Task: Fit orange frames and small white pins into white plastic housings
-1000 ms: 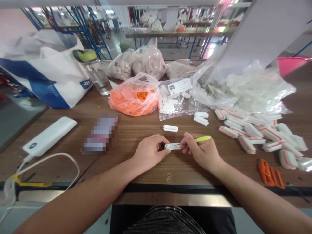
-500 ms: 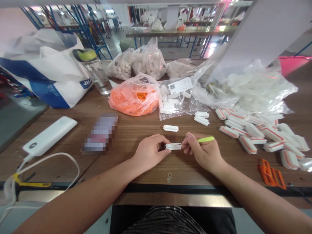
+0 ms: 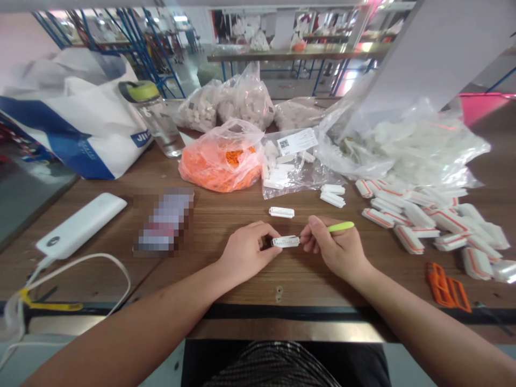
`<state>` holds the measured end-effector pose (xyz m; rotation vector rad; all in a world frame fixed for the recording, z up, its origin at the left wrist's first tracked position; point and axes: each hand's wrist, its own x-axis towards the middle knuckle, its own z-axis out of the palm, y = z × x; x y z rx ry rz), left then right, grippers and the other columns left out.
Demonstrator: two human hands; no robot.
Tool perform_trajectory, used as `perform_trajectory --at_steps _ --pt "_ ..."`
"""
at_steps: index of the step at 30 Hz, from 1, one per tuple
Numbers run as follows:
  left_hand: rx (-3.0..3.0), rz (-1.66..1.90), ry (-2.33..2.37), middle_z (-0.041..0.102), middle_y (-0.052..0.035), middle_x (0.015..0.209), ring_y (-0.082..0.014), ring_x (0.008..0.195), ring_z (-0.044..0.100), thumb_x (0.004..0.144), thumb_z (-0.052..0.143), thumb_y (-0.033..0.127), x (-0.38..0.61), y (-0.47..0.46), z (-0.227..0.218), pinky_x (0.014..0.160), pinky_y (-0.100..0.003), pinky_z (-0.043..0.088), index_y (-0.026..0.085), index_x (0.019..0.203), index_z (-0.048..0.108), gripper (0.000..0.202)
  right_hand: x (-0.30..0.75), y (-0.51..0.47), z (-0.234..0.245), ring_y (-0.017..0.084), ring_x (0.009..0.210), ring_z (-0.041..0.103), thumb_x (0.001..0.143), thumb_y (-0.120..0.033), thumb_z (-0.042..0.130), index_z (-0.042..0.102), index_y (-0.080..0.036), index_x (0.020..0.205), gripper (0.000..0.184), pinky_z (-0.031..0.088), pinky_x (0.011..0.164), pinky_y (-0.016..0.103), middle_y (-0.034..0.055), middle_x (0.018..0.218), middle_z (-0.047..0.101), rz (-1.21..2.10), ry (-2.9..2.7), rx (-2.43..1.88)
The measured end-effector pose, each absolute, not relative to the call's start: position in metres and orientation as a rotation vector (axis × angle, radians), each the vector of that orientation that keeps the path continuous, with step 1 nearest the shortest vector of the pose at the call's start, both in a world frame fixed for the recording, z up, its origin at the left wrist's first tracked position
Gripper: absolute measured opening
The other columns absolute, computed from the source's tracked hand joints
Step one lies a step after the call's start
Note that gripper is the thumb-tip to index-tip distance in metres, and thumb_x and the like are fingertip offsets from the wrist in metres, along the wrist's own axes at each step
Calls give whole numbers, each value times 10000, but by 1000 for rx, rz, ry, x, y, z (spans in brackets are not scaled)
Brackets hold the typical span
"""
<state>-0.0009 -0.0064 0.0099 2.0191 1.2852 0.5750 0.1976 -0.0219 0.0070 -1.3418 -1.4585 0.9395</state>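
Note:
My left hand (image 3: 248, 255) grips a small white plastic part (image 3: 285, 242) by its left end, just above the wooden table (image 3: 226, 279). My right hand (image 3: 332, 248) pinches a slim green-handled tool (image 3: 341, 227) between thumb and fingers. Those fingertips sit at the white part's right end, and the tool's tip is hidden behind them. Another white part (image 3: 281, 212) lies on the table just beyond my hands. A pair of similar white parts (image 3: 332, 196) lies further right.
White pieces with orange stripes (image 3: 411, 220) lie heaped at right, near orange plastic clips (image 3: 447, 287). Along the back are an orange-filled bag (image 3: 220, 164), clear bags of white parts (image 3: 403, 145), and a water bottle (image 3: 157, 121). A white power bank (image 3: 80, 226) with cable lies at left.
My right hand has shifted slightly, and the green tool now lies flatter and points more to the right. The white part stays in my left hand.

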Motion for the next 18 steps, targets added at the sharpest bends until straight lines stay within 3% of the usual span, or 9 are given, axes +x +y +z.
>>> perform_trajectory --at_steps 18 --pt "2020 586 1281 553 36 691 -107 574 472 766 671 240 -2 -7 8 575 -251 372 230 873 685 109 198 -21 3 120 477 601 923 -438 479 623 -169 649 409 461 448 221 20 549 629 884 -1584 -1390"
